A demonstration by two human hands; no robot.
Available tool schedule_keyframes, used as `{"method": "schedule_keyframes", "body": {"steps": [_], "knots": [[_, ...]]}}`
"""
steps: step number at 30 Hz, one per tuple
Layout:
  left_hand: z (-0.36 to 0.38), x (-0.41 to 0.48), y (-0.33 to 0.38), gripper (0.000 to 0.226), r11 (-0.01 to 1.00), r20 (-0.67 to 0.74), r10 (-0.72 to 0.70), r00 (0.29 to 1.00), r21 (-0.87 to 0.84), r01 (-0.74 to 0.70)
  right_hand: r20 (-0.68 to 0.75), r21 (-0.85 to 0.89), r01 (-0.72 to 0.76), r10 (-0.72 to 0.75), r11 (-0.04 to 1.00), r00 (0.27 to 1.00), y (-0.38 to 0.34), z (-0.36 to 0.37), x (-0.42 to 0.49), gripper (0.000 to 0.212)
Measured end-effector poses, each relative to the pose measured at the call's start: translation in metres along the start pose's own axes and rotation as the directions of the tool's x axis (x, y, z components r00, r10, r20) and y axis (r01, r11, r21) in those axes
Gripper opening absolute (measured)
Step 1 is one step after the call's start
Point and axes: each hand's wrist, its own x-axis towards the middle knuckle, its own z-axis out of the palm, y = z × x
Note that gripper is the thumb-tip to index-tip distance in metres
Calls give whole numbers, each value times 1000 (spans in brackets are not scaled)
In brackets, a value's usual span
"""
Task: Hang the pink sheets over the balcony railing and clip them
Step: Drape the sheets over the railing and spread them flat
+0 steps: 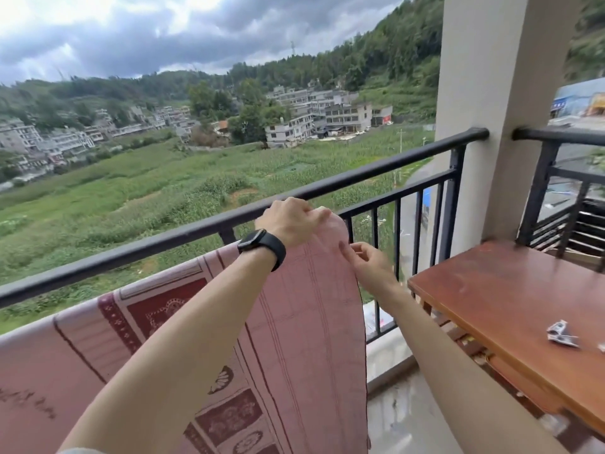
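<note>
At frame centre the left hand pinches the pink sheet's top edge at the black balcony railing — likely steadying it; the right hand, fingers curled, pinches the side hem — no clip visible.

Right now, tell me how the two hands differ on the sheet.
The left hand, with a black watch at its wrist, grips the top of the pink sheet at the railing. The right hand, bare-wristed, sits lower, pinching the sheet's right edge. Both hold the same sheet.
</note>
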Motion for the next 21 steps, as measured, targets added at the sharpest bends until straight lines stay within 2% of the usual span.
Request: {"method": "schedule_keyframes", "body": {"steps": [2,3,5,8,10,13,15,17,21], "knots": [[-1,4,-2,48,999,48,-15,999,-49,17,160,-12,-64,65,998,985,19,0,-6,34],[-3,7,-2,45,998,50,-4,999,-64,8,177,-12,-59,61,998,982,27,-1,-4,29],[-3,11,1,39,996,46,28,999,-88,-24,70,-12,-4,4,1000,998,32,-4,1,24],[2,14,9,35,997,-14,45,999,-67,-46,-138,-81,111,-122,990,983,27,-5,4,34],[7,15,14,36,997,-55,33,998,-62,-37,-148,-177,110,-137,978,979,31,-5,4,40],[14,14,20,30,999,-44,13,999,-42,-15,-79,-295,27,-53,955,996,49,-6,4,54],[19,11,23,27,1000,-41,13,999,17,-12,-130,-262,-13,-22,965,991,57,-11,2,43],[22,6,24,28,997,-55,40,998,75,-36,-150,-237,24,-62,971,987,57,-14,-4,33],[24,-13,17,32,973,-168,224,960,97,-210,-220,-221,102,-151,970,964,53,-5,-20,14]]}}
